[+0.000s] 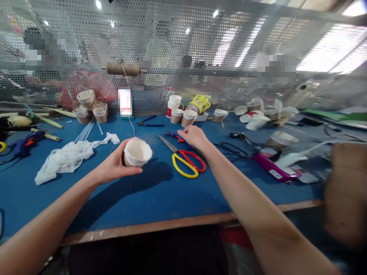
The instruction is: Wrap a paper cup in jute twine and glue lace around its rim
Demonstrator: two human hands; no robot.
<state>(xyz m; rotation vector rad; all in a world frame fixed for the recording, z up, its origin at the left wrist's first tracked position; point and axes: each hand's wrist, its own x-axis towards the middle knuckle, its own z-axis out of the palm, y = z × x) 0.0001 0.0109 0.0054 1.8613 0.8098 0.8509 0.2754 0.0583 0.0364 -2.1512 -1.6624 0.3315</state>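
A small cup [138,152] with a white cloth-like covering at its rim is held in my left hand [119,162], tilted so that its hollow inside faces me. Thin twine [132,126] comes down from above and passes behind it. My right hand [194,136] has its fingers curled in, just over a blue glue gun [179,139] with a red trigger. The hand hides part of the gun, and whether it grips anything is hidden. Below it lie scissors [185,164] with one yellow and one red handle, blades pointing left.
Crumpled white gauze [67,156] lies left, near another glue gun [25,143]. A twine spool [122,69] hangs on the mesh screen above a lit phone [125,102]. Pliers [150,122] and several small handled buckets [189,117] stand behind. A purple device [275,168] with cables lies right.
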